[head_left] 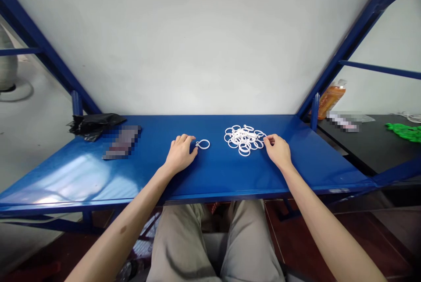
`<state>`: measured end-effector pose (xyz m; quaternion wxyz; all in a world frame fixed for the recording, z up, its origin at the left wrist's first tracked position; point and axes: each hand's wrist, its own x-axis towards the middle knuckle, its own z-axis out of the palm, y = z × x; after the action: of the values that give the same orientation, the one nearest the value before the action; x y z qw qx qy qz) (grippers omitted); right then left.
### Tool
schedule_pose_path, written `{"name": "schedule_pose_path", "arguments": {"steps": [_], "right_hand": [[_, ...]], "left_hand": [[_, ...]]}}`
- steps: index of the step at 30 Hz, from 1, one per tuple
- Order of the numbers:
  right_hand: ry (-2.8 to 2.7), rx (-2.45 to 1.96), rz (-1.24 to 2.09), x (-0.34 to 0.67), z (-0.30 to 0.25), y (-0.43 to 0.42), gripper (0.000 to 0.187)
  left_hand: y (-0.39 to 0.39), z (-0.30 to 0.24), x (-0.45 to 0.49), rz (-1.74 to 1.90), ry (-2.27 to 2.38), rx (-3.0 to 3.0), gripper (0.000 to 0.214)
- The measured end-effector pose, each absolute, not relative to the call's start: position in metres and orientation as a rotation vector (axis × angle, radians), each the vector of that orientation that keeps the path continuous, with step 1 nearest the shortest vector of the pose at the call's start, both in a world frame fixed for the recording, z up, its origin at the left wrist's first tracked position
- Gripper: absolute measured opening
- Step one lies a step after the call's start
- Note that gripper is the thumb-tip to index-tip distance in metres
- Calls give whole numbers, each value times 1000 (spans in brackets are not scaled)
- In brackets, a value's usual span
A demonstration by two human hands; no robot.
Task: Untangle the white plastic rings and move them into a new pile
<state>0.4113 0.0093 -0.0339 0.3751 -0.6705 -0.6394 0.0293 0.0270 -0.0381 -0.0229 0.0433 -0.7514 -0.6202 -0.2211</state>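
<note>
On the blue table [210,174] lies a single white curtain ring [204,144], its small eyelet end pointing left. My left hand [180,154] rests just left of it, with thumb and forefinger apart on either side of the eyelet end. To the right is a loose pile of several white curtain rings [244,137], overlapping one another. At the pile's right edge my right hand [278,151] has its thumb and forefinger pinched on one ring that still lies among the others.
A crumpled black plastic bag [95,125] and a blurred-out flat item [123,143] lie at the table's left. Blue metal posts [315,111] rise at both ends. Beyond the right post, an orange bottle [331,99] and a green bundle [406,132] sit on a black surface.
</note>
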Motion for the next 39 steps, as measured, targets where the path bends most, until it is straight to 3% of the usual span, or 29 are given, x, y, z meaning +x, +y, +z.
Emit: {"name": "schedule_pose_path", "arguments": {"steps": [8,12,16,20,24,31,39], "right_hand": [[-1610,-1694,-7,414,-37,12,21],[-1614,-1577,-323,405,-28,4,19],[-1908,-1136,-476,360,-12,-13,15],[-2264,-791,-338,291,-11,-23,16],[-2408,-727,-233,244,-18,-20,17],[-2252,-738,-44,239,-24,-18,13],[-2016,-891,357,245,-24,-26,17]], "left_hand": [[-38,-28,32,-638,-1892,-2315,42],[-37,-27,33,-646,-1888,-2328,27],[-37,-24,35,-670,-1876,-2344,14],[-39,-23,39,-749,-1812,-2346,6],[-39,-22,40,-851,-1745,-2388,4],[-41,-14,41,-1229,-1699,-2511,8],[-42,-13,39,-1601,-1848,-2753,31]]}}
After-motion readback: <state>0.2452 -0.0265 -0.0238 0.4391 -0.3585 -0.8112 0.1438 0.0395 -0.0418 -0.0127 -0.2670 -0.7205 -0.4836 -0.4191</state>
